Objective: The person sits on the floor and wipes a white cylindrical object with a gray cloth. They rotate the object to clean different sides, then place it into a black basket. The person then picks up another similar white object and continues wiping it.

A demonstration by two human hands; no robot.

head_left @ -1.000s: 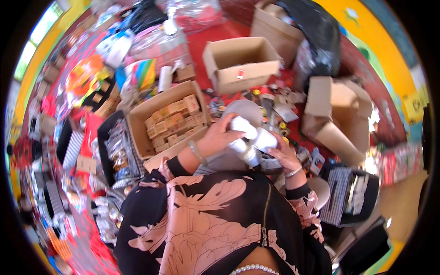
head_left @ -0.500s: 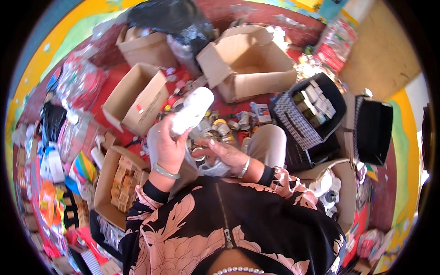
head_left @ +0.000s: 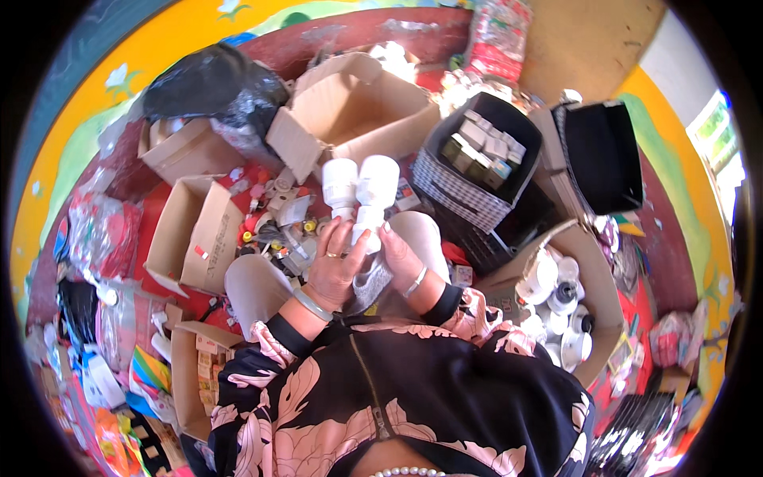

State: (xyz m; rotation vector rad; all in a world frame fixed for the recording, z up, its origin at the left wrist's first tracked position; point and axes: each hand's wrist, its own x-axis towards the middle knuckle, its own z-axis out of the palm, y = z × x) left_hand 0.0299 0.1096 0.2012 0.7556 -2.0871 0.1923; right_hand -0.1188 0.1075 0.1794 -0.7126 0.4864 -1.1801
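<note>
Two white light bulbs, the left one (head_left: 340, 184) and the right one (head_left: 377, 181), stand side by side in front of me, wide ends pointing away. My left hand (head_left: 334, 266) is closed around the narrow part of the left bulb, and its fingers reach to the right bulb's lower end. My right hand (head_left: 404, 264) pinches the right bulb's narrow end from the other side. Below the bulbs, a grey cloth (head_left: 369, 285) lies between my wrists. My palms are partly hidden.
An open carton (head_left: 381, 147) stands ahead, a smaller carton (head_left: 187, 234) at left. A checked bin (head_left: 469, 195) holds small boxes. Near my right elbow, a carton (head_left: 602, 318) holds white bulbs. Loose small parts (head_left: 282, 238) lie beyond my left knee.
My right hand has moved from being apart and open to holding a bulb beside my left hand. The bulbs have gone from tilted to nearly upright, now seen separately. The view has shifted.
</note>
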